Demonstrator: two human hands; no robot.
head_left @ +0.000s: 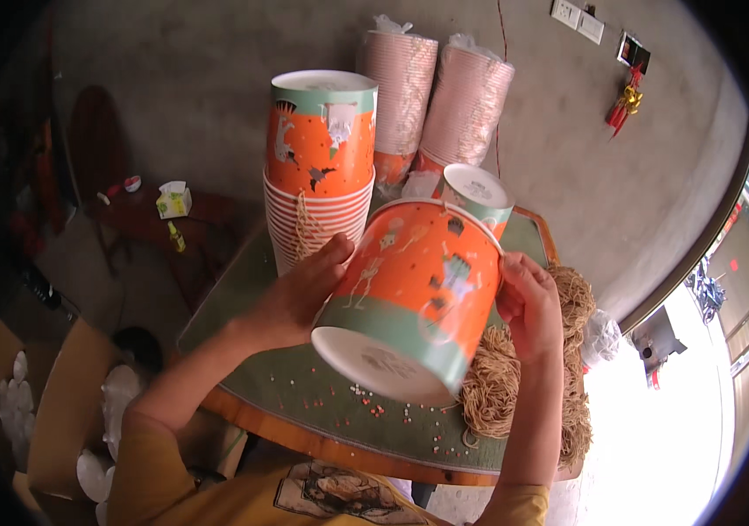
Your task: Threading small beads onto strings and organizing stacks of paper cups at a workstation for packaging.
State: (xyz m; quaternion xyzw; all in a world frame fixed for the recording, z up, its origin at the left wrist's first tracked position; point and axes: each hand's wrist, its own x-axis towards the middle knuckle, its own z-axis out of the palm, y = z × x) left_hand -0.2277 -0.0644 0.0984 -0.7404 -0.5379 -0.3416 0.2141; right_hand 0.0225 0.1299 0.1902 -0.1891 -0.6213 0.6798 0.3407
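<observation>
I hold an orange and green paper bucket (409, 294) tilted on its side above the table, its white bottom toward me. My left hand (300, 294) grips its left wall. At the bucket's rim on the right, my right hand (530, 302) has its fingers closed on the edge. A tall stack of the same buckets (320, 167) stands upside down just behind my left hand. Another bucket (478, 197) peeks out behind the held one.
The green-topped table (304, 386) carries small scattered beads and a heap of tan string (501, 377) at its right. Two wrapped stacks of pink-rimmed buckets (436, 96) lean at the back. Cardboard boxes (59, 403) with white pieces stand at lower left.
</observation>
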